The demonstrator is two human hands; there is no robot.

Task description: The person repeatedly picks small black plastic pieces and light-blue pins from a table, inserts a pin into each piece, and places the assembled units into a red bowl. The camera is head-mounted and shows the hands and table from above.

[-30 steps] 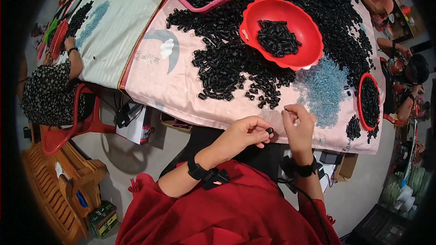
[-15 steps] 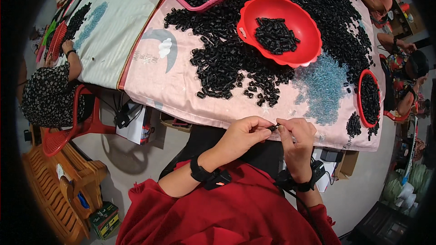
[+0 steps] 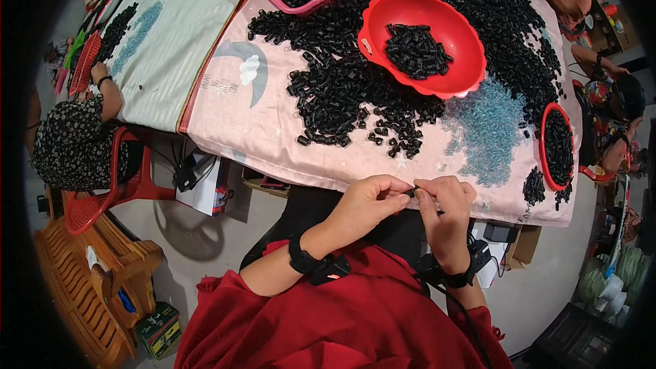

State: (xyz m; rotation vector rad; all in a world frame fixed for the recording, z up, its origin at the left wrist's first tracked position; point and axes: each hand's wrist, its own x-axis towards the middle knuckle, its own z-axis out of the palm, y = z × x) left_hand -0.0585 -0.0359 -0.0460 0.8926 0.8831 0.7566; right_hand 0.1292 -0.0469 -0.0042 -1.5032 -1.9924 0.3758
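Between my hands, just off the table's near edge, is a small black plastic piece [image 3: 411,193]. My left hand [image 3: 372,208] pinches it between thumb and forefinger. From the other side, the thumb and fingertips of my right hand [image 3: 445,208] close on the same piece; anything else in them is too small to make out. Beyond my hands, loose black plastic pieces [image 3: 328,106] lie heaped on the pink tablecloth [image 3: 273,143]. A pile of small clear bluish pieces [image 3: 488,137] lies to the right of them.
A red scalloped bowl [image 3: 461,34] of black pieces stands on the heap. Behind it at left is a pink basket [image 3: 311,7]; a red-rimmed basket [image 3: 544,143] stands at the right edge. Other people sit around, one by a red chair [image 3: 130,184] at left. A wooden bench [image 3: 85,294] stands lower left.
My hands stay almost in place, with the fingertips slightly closer around the small black piece. Everything on the table looks the same.
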